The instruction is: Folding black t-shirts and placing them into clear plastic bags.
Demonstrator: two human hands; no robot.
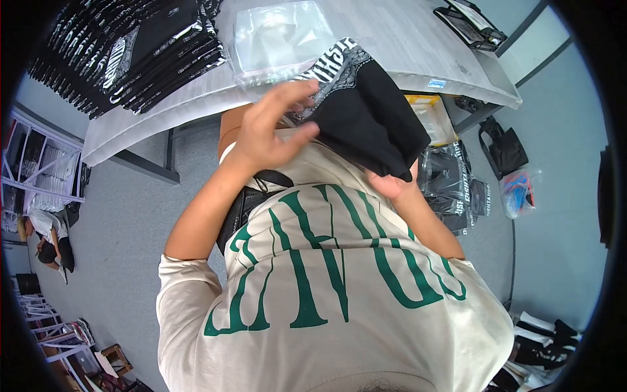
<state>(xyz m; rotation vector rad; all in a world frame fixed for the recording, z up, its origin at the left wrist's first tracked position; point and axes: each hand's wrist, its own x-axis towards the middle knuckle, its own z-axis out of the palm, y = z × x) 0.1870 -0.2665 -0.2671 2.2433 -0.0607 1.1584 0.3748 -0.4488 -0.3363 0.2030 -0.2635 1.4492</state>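
Observation:
A folded black garment (367,117) with a paisley band and white lettering is held up at the table's front edge, before my body. My right hand (392,183) grips its lower right corner, the fingers mostly hidden beneath the cloth. At its left edge is my left hand (269,127), thumb and fingers spread; whether the fingertips touch the cloth is not clear. Beyond the garment, clear plastic bags (281,36) lie on the grey table (401,44). Tall, leaning stacks of similar folded black garments (147,54) fill the table's left side.
A black tray-like holder (470,24) is at the table's far right. Below are a yellow-edged box (433,117), bagged black garments (443,181), a black bag (507,149) and a plastic bag with colourful contents (518,193). Far left, another person (51,240) sits low beside metal racks (44,161).

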